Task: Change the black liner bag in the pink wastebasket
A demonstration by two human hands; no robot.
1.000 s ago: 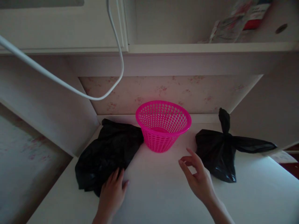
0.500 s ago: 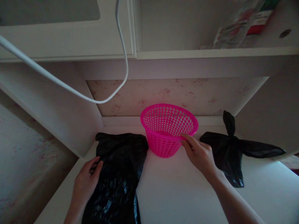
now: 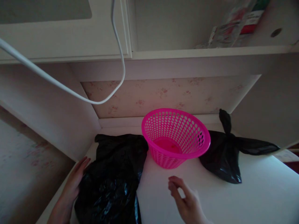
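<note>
A black plastic bag lies spread on the white surface at the left. My left hand rests along its left edge, fingers stretched out and touching the plastic, not gripping it. Right of the bag stands a bright pink plastic basket with a perforated wall, tilted slightly toward me, its inside showing. In front of the basket my right hand hovers over the surface, apart from the rim. Its thumb and forefinger are loosely bent with a small gap between the tips, and nothing shows in them.
A knotted black bag sits right of the basket, close to its rim. A white cable hangs in a loop at upper left. Above is a cabinet shelf holding plastic packages. Side panels and a floral-papered wall enclose the white surface.
My right hand has let go of the basket's rim and drawn back toward me. The basket has come nearer and tipped forward. My left hand has opened and slid left along the bag.
</note>
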